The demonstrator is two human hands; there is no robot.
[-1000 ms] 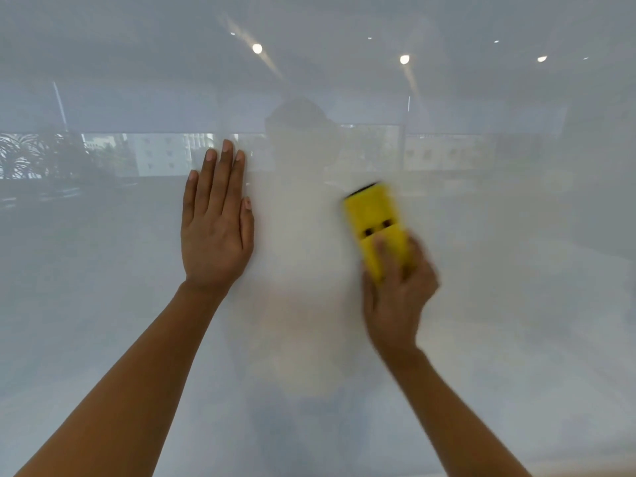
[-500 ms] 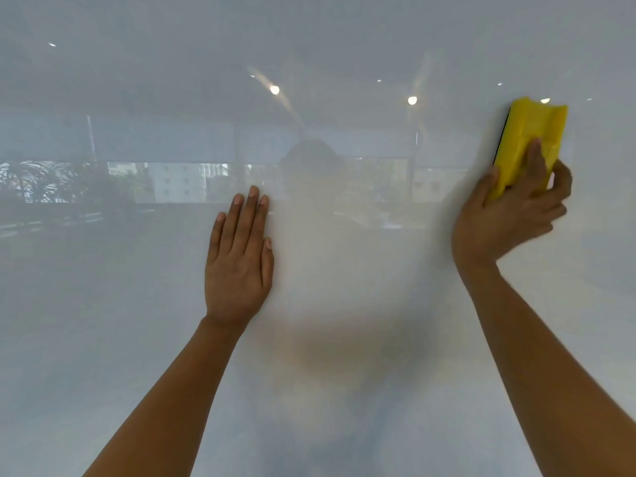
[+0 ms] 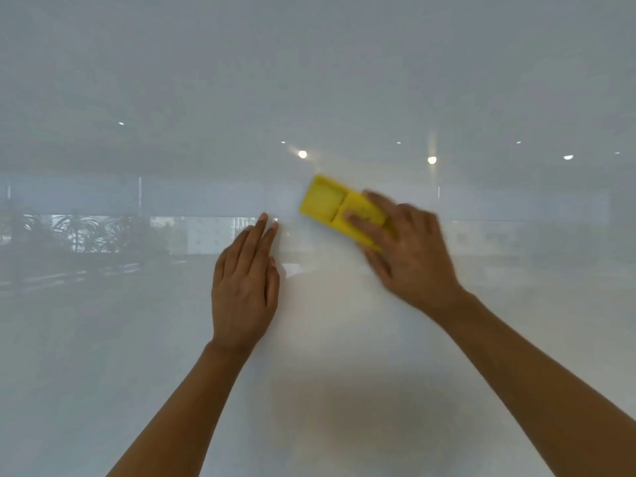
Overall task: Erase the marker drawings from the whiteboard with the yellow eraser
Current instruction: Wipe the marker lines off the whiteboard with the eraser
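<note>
The glossy whiteboard [image 3: 481, 339] fills the whole view, and no marker lines show on it. My right hand [image 3: 409, 249] presses the yellow eraser [image 3: 330, 204] flat against the board just right of centre, fingers over its lower right end; both are motion-blurred. The eraser lies tilted, its free end pointing up and left. My left hand [image 3: 246, 287] rests flat on the board with fingers together, pointing up, a short gap left of the eraser. It holds nothing.
The board's surface mirrors ceiling lights [image 3: 302, 154], windows and plants [image 3: 79, 232] behind me. A faint reflection of a person shows between my arms. No board edge or tray is in view.
My right hand swept the eraser from the centre up to the far right, then back left beside my left hand. The left hand stayed flat on the board.
</note>
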